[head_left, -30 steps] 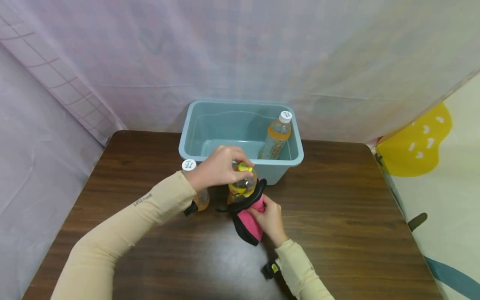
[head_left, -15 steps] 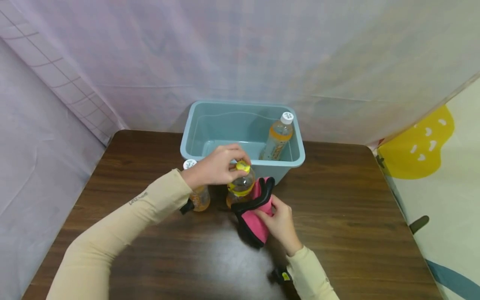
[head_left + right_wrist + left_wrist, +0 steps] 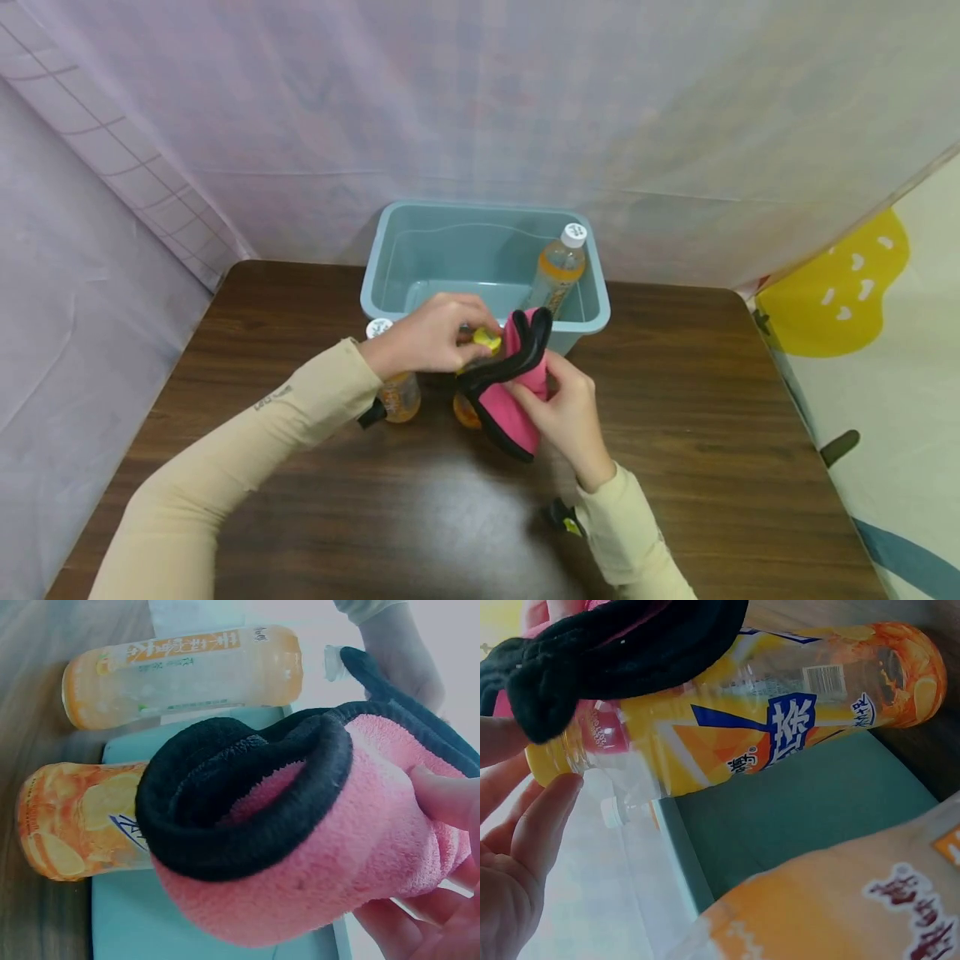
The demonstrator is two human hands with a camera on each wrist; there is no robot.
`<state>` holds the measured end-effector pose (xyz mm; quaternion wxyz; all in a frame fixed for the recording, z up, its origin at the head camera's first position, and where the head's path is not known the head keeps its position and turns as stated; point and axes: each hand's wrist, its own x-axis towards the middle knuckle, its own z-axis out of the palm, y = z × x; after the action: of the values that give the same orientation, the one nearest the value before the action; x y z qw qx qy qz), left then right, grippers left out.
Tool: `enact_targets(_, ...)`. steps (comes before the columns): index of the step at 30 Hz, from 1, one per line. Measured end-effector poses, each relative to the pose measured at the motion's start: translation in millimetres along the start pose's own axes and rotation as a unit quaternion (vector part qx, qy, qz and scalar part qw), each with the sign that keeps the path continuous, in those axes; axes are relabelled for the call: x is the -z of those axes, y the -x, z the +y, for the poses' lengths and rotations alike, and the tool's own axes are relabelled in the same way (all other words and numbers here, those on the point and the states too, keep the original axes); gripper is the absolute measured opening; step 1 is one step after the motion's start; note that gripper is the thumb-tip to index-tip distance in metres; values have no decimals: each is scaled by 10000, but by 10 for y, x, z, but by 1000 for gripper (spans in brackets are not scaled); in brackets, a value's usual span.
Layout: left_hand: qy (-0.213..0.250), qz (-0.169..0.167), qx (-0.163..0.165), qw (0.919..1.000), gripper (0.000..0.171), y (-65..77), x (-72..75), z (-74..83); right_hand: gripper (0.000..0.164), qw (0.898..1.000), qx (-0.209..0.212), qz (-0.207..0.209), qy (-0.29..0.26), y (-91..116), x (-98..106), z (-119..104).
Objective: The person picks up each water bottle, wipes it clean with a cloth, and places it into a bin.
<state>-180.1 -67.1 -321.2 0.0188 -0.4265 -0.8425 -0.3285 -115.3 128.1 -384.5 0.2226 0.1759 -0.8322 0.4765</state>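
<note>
My left hand [image 3: 438, 335] pinches the yellow cap [image 3: 487, 338] of a tea bottle [image 3: 780, 720], which stands upright on the table in front of the bin. A thick, fuzzy pink cloth [image 3: 517, 408] with black edging is gripped, folded over, in my right hand [image 3: 573, 408]. In the head view the cloth hides most of the bottle's body. In the left wrist view its black edge lies across the bottle's neck and shoulder. The right wrist view shows the orange base of the bottle [image 3: 75, 817] beyond the cloth's folded edge.
A blue-grey plastic bin [image 3: 480, 208] stands at the table's back edge. Inside it, a white-capped bottle [image 3: 562, 262] leans at the right. Another white-capped bottle [image 3: 401, 398] stands on the brown table [image 3: 712, 433], left of the yellow-capped one and partly behind my left wrist.
My right hand has moved upward and slightly right with the pink cloth, from the bottle's lower side to its shoulder. The left hand keeps its pinch on the cap.
</note>
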Motion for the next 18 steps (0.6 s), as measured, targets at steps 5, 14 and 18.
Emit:
enact_targets(5, 7, 58, 10, 10000, 15, 8, -10, -8, 27, 9999, -82, -68, 60, -44, -25, -16)
enact_targets(14, 191, 127, 203, 9995, 16, 13, -42, -3, 28, 9989, -390, -173, 173, -27, -59, -5)
enact_targets(18, 184, 187, 299, 9992, 17, 6, -55, -13, 24, 9990, -424, -58, 162, 17, -86, 34)
